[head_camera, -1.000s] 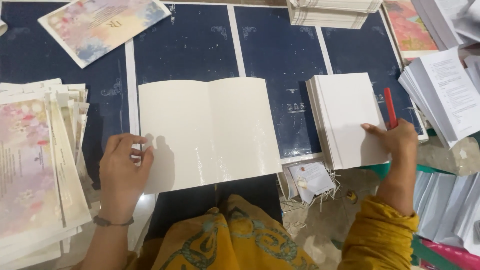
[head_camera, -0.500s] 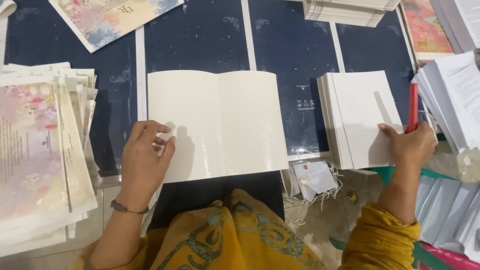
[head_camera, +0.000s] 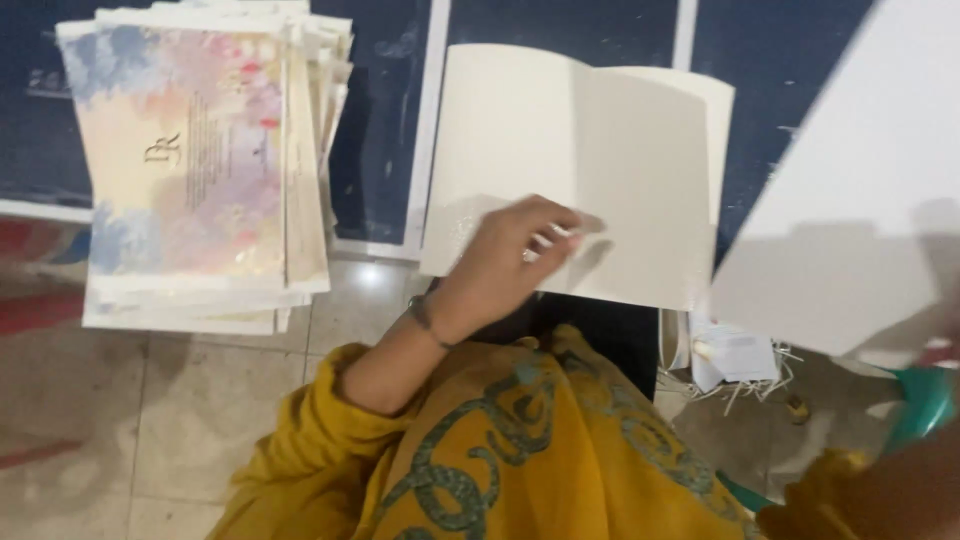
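A: What could go wrong here?

B: The left hand (head_camera: 505, 262) lies loosely curled on the open cream folder (head_camera: 580, 170), fingers bent and pressing on its lower middle, gripping nothing. As I judge it, a sideways push could skew the folder or crease its centre fold.

A: And the other hand?

B: The right hand (head_camera: 940, 360) is blurred at the right edge. It seems to lift 1 white sheet (head_camera: 850, 210), but I cannot tell how it grips. The sheet tilts over the folder's right edge, so it could bend or land crooked.

A: Where is the folder?

B: Upper centre of the frame, on the dark mat (head_camera: 385, 130), directly under the left hand. A stack of floral cards (head_camera: 195, 170) sits at upper left, apart from it.
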